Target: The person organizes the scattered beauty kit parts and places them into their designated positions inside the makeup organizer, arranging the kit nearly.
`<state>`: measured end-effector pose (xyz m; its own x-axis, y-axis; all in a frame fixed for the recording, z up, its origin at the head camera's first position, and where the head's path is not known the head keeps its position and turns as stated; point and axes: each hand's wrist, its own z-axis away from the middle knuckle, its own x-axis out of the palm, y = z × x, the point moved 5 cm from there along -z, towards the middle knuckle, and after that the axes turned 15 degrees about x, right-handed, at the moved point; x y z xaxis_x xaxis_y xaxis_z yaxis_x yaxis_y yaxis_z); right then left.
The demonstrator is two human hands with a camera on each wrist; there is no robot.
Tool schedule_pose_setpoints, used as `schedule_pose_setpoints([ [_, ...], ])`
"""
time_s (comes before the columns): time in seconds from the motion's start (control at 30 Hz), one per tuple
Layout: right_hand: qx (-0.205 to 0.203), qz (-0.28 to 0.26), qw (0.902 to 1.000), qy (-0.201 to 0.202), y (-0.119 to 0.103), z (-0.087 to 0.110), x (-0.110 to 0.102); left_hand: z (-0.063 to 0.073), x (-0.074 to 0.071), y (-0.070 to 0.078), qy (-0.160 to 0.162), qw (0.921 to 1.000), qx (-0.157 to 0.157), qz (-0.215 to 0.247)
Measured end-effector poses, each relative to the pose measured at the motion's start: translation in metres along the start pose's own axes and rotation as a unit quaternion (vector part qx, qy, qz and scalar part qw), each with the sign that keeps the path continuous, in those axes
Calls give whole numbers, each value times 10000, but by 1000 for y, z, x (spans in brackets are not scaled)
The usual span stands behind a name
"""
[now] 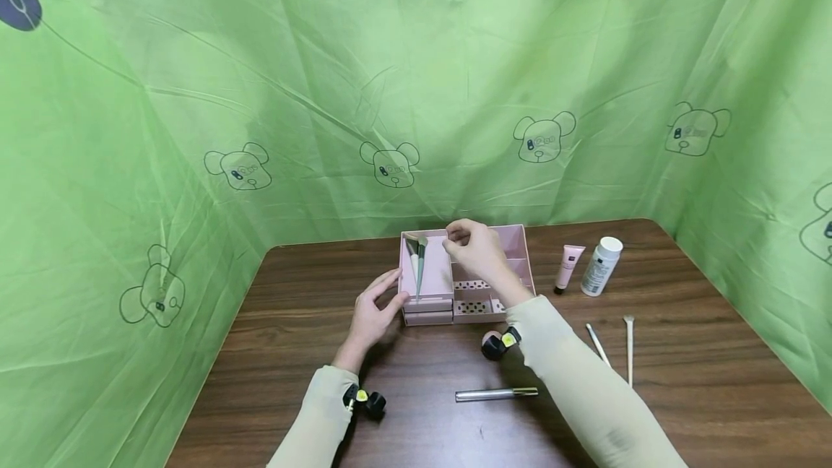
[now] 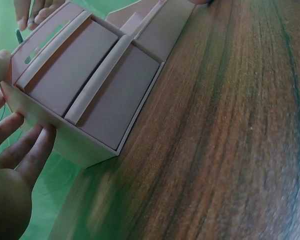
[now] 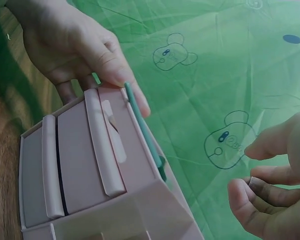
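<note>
Tabletop [image 1: 292, 302] wood-grained, green cloth [image 1: 390, 92] behind; left hand [image 1: 373, 315] straight-fingered against pink organizer [image 1: 439, 279]; right hand [image 1: 481, 253] empty, loosely curled

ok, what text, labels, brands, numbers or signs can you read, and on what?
None legible.
White bottle: label print too small.
Pink tube: label too small.
Green cloth: small marks on the printed bear faces, unreadable.
Pink box: no lettering visible.

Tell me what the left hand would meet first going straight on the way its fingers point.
The left hand would meet the pink organizer first, at its left side; the fingers seem to touch that wall, though exact contact is unclear.
</note>
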<state>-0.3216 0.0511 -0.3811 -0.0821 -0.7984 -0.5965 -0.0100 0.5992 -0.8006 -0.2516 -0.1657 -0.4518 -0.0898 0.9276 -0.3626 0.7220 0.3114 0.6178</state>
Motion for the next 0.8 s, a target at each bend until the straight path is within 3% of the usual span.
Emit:
schedule_pose_setpoints([
  [0.37, -318, -80, 9992, 220, 6, 20, -34, 0, 0, 0, 51, 9999, 141, -39],
  [0.8, -455, 93, 9968, 644, 38, 40, -79, 1, 0, -1, 30, 10000, 92, -11],
])
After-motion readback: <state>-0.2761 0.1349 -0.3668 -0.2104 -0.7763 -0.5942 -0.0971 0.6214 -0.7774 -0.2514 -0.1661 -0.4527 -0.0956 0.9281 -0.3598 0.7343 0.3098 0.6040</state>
